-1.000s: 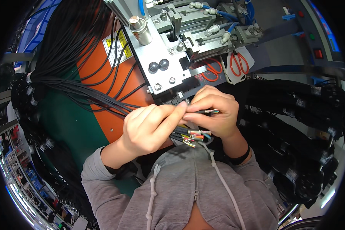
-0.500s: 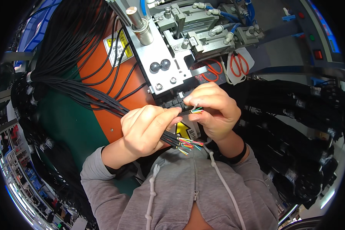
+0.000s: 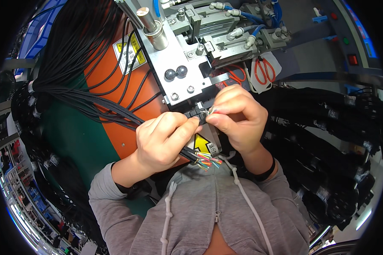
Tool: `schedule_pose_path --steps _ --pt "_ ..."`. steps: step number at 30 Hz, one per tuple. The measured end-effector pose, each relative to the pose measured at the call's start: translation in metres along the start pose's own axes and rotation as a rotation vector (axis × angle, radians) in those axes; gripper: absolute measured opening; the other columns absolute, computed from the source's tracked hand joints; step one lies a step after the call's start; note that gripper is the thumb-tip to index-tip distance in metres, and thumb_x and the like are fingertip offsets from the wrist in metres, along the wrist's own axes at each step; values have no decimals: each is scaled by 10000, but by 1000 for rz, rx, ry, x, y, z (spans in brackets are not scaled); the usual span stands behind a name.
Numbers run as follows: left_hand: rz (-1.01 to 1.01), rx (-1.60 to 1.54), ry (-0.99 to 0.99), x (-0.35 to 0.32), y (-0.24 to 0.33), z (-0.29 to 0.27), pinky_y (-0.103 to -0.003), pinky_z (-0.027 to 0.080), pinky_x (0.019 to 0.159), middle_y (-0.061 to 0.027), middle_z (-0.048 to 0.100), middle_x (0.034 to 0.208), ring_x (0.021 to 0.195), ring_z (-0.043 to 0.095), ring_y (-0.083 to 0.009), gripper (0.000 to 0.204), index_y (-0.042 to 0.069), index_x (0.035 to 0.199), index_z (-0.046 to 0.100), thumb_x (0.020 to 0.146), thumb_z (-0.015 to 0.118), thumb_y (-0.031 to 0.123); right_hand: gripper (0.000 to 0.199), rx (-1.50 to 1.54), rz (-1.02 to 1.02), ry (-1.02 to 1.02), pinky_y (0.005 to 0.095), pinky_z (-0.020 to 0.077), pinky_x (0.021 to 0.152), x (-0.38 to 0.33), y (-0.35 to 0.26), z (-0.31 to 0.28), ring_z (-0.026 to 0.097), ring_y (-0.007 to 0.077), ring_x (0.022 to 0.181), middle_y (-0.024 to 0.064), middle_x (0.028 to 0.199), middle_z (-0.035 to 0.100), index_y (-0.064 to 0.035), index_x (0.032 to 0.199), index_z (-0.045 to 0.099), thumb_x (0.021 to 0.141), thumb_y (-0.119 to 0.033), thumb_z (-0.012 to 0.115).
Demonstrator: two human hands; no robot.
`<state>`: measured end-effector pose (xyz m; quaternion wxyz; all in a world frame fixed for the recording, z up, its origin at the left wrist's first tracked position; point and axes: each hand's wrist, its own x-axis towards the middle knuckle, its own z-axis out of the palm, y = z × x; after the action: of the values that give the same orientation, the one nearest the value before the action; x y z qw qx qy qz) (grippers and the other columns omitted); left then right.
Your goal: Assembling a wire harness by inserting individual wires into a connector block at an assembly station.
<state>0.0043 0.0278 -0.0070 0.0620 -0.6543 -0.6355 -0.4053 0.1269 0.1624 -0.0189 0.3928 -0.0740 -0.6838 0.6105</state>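
- Cables (image 3: 115, 111): a black bundle runs from 9 o'clock to frame centre, its stripped coloured wire ends (image 3: 206, 160) fanning out just below the left hand (image 3: 166, 142).
- Left hand is closed around the bundle.
- Right hand (image 3: 238, 117) pinches one thin wire (image 3: 208, 112) between thumb and fingertips at the machine's (image 3: 181, 70) lower edge.
- Red scissors (image 3: 264, 70) hang at 1 o'clock.

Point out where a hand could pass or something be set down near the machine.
Bare patches: the green surface left of the orange panel, below the black cable bundle. Crowded: around the left hand and right hand at the metal fixture, and the cable coils on the right.
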Motion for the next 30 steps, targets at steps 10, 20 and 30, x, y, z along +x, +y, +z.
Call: schedule_pose_path --steps 10,20,30 --pt "46 225 -53 -2 1 -4 -258 428 450 -49 560 749 580 558 -139 385 8 1008 706 624 672 7 108 -15 457 -260 294 444 677 2 -5 -29 577 170 731 79 777 615 -11 778 617 760 -13 724" --pt "-39 447 -368 -4 13 1 -239 360 445 8 411 702 566 456 -101 442 113 1122 693 684 637 108 96 -464 172 -159 311 445 622 -5 19 -12 569 194 669 84 720 603 -2 732 588 762 8 679" --pt "-85 489 -383 -5 15 4 -238 344 451 3 384 716 570 423 -102 429 101 1113 687 689 620 114 85 -583 -7 -110 295 435 607 -11 34 -6 557 209 650 84 707 591 5 739 583 735 11 667"
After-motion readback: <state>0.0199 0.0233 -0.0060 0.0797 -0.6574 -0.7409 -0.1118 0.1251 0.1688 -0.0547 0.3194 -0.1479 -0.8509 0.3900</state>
